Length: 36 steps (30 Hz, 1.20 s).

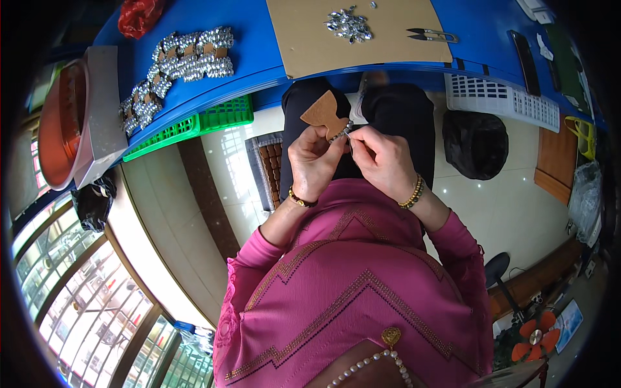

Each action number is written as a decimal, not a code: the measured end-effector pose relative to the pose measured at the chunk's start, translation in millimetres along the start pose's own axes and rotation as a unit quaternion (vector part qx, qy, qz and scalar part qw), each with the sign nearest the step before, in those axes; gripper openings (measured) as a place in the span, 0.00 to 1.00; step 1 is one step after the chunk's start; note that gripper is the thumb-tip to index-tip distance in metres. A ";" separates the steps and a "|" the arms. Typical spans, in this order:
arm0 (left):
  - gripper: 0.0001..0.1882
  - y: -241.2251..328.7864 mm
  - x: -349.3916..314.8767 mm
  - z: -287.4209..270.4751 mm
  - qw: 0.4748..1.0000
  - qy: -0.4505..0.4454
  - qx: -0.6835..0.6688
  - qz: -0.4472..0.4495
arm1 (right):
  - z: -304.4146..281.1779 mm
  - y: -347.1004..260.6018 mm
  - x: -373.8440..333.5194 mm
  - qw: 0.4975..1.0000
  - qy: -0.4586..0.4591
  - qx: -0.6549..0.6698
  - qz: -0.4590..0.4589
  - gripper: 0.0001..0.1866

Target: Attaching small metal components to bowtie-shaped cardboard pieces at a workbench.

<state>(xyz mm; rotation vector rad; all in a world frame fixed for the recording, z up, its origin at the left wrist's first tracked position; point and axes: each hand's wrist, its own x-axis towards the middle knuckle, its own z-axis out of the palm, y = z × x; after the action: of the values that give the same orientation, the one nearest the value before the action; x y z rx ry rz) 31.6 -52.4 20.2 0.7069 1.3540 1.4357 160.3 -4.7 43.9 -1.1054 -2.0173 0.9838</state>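
Over my lap, my left hand [310,165] pinches a brown cardboard-like piece [325,111] with a pointed, waisted outline, between thumb and fingers. A short row of shiny stones [343,134] runs along its lower right edge. My right hand [388,163] is closed at that edge, thumb and forefinger pressed together right by the stones. What sits in its fingertips is too small to make out. On the table ahead, a loose pile of clear rhinestones [348,27] lies on a tan cardboard sheet [297,55], with thread snips [432,35] to its right.
Bundles of rhinestone-covered brown pieces [194,55] lie at the left of the blue table [252,39], near a red plastic bag [139,16]. Below its edge are a green basket [220,116], a white basket [504,100] and a black-lined bin [475,145]. A phone [524,63] lies right.
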 end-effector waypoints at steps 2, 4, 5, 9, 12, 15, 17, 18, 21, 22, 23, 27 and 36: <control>0.07 -2.3 -0.5 -1.0 1.000 -0.004 0.010 -0.002 | -1.5 0.2 0.3 1.000 -0.008 -0.008 -0.007 0.04; 0.07 -4.5 -1.6 -0.2 1.000 -0.002 0.012 -0.001 | -1.7 0.7 0.1 1.000 -0.012 -0.012 -0.011 0.04; 0.06 -5.7 -2.2 0.4 1.000 0.001 0.013 0.001 | -1.1 1.6 0.2 1.000 -0.013 -0.012 -0.011 0.04; 0.06 -7.7 -4.9 -0.9 0.996 -0.005 0.089 0.030 | 2.2 7.2 0.0 1.000 -0.014 0.004 0.014 0.03; 0.06 -5.9 -3.1 -2.7 0.988 -0.032 0.137 0.056 | -0.1 13.2 3.5 0.997 -0.013 0.036 0.065 0.03; 0.05 -0.4 0.6 -7.2 0.981 -0.073 0.162 0.079 | -19.3 26.6 15.5 0.998 0.044 -0.001 0.034 0.01; 0.06 -2.6 5.2 -11.0 0.972 -0.129 0.162 0.107 | -19.2 40.2 13.0 0.991 -0.047 0.094 0.080 0.01; 0.07 -1.0 6.7 -11.2 0.967 -0.156 0.161 0.121 | -18.6 43.2 12.8 0.964 -0.140 0.189 0.124 0.01; 0.06 8.4 9.0 -12.9 0.948 -0.181 0.229 0.127 | -18.4 47.6 9.6 0.910 -0.231 0.296 0.178 0.01; 0.05 10.4 9.1 -11.9 0.936 -0.193 0.263 0.129 | -17.8 47.8 8.6 0.901 -0.232 0.312 0.191 0.02; 0.05 10.6 8.3 -11.2 0.936 -0.195 0.264 0.129 | -16.9 46.6 8.3 0.892 -0.233 0.329 0.203 0.03; 0.07 9.8 4.4 -7.0 0.931 -0.199 0.262 0.161 | -2.3 64.1 0.2 0.899 -0.152 0.318 0.259 0.03; 0.05 12.3 13.9 -29.6 0.952 -0.242 -0.040 -0.186 | -74.0 121.9 -43.3 0.644 0.091 0.717 0.250 0.09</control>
<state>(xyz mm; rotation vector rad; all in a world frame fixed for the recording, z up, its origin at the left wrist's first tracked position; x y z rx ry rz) -3.1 -49.2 23.0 0.6541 0.9734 0.9327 288.2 25.2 -26.4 -0.6578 -0.2236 2.0249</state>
